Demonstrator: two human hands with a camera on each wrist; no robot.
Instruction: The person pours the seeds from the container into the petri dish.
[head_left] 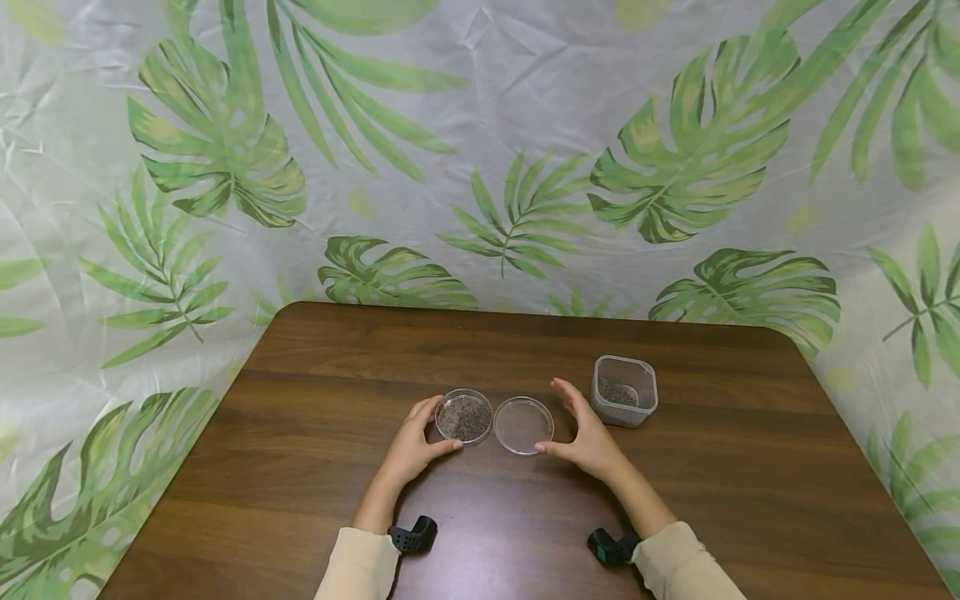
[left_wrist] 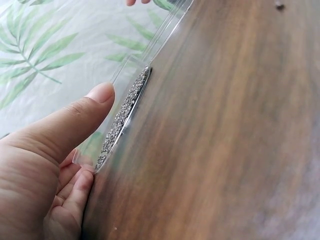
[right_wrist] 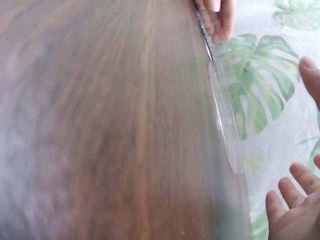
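Note:
A round clear petri dish (head_left: 464,417) with grey-brown granules lies on the table. My left hand (head_left: 414,442) holds it from the left, thumb at the near rim and fingers round the far side. In the left wrist view, the granules (left_wrist: 120,120) form a thin layer on its bottom. Right beside it sits a second clear round dish or lid (head_left: 523,426) with no granules in it. My right hand (head_left: 588,437) is spread round the right side of this one. In the right wrist view, its thumb and fingers stand apart from the clear rim (right_wrist: 225,120).
Behind my right hand stands a clear square plastic tub (head_left: 624,392) with some granules at its bottom. The brown wooden table (head_left: 315,467) ends at a leaf-patterned cloth (head_left: 517,208). A small dark crumb (left_wrist: 279,5) lies on the wood.

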